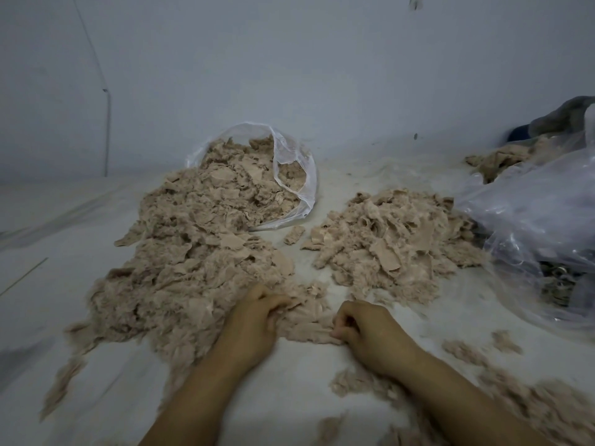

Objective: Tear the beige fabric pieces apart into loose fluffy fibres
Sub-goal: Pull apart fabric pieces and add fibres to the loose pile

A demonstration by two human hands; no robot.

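Note:
A beige fabric piece (pixel 306 329) lies stretched between my two hands low in the middle of the head view. My left hand (pixel 254 320) grips its left end with curled fingers, at the edge of a large fluffy fibre heap (pixel 180 278). My right hand (pixel 363 329) pinches its right end. A second pile of flatter beige fabric pieces (pixel 396 243) lies beyond my right hand.
A clear plastic bag (pixel 289 162) spilling beige material leans at the back by the wall. Another crumpled plastic bag (pixel 541 226) sits at the right, with grey cloth (pixel 566 120) behind it. Loose fibre tufts (pixel 528 397) scatter along the white surface near my right forearm.

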